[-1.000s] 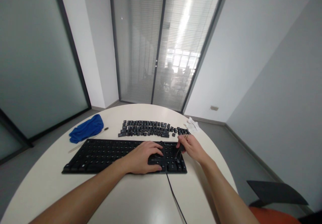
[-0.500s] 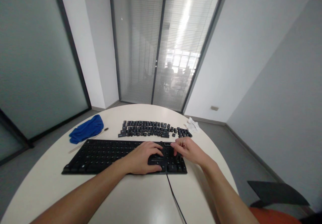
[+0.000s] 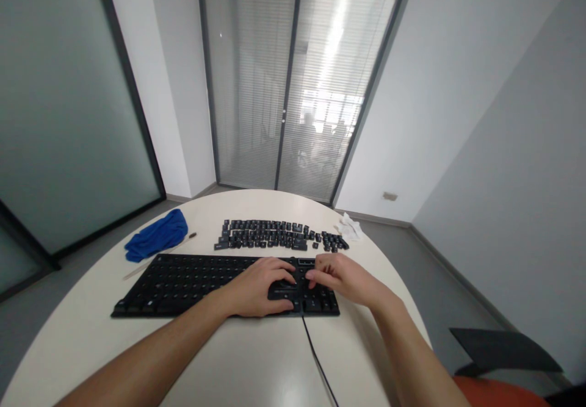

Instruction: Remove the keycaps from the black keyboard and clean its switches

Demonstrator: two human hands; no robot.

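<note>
A black keyboard (image 3: 196,282) with many bare key positions lies across the table in front of me. My left hand (image 3: 262,286) rests over its right-centre part, thumb and fingers apart and touching the board. My right hand (image 3: 341,277) is over the number pad (image 3: 315,303), its fingers curled in and the thumb pointing left. Whatever the curled fingers may hold is hidden from me. Beyond the board, loose black keycaps (image 3: 263,234) stand in rows, with a smaller group of keycaps (image 3: 334,241) at their right.
A blue cloth (image 3: 158,236) lies at the left, beside a thin brush-like stick (image 3: 176,247). Crumpled white tissue (image 3: 350,227) is at the far right of the round table (image 3: 220,358). The black cable (image 3: 315,358) runs towards me. A chair (image 3: 503,349) stands at the lower right.
My right hand has moved slightly, its thumb shifting left and down over the number pad. My left hand has stayed in place on the keyboard.
</note>
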